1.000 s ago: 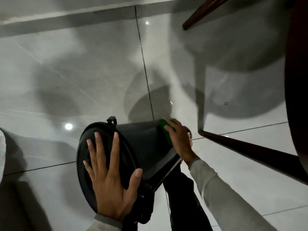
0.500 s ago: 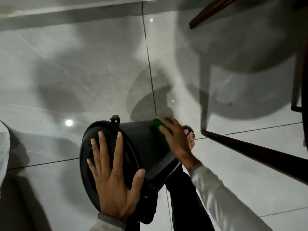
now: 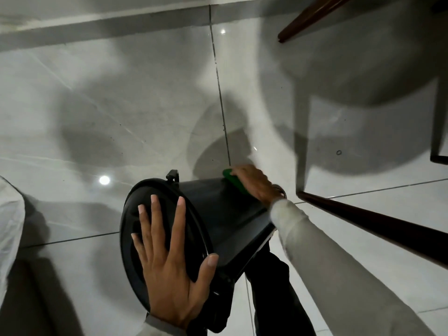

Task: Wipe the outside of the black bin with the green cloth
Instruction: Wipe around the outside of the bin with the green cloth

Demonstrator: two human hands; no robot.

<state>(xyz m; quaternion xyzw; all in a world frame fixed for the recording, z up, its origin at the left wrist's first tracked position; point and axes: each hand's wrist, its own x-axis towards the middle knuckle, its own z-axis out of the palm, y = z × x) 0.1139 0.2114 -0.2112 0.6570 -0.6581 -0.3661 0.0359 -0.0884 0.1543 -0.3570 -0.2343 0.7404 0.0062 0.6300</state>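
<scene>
The black bin (image 3: 218,214) is tilted on its side above the floor, its lidded top facing me at the lower left and its narrow base pointing away to the right. My left hand (image 3: 169,270) lies flat on the lid with fingers spread and the thumb hooked over the rim. My right hand (image 3: 254,183) presses the green cloth (image 3: 234,181) against the bin's outer wall near the far end. Only a small green patch shows beside the fingers.
Glossy grey floor tiles (image 3: 121,105) lie below. Dark wooden chair legs (image 3: 363,221) cross at the right and at the top right (image 3: 310,15). A white cloth or bag (image 3: 9,226) sits at the left edge. My dark trouser leg (image 3: 274,299) is under the bin.
My right hand has slid the green cloth farther along the bin's wall, away from me toward the base. The left hand stays flat on the lid.
</scene>
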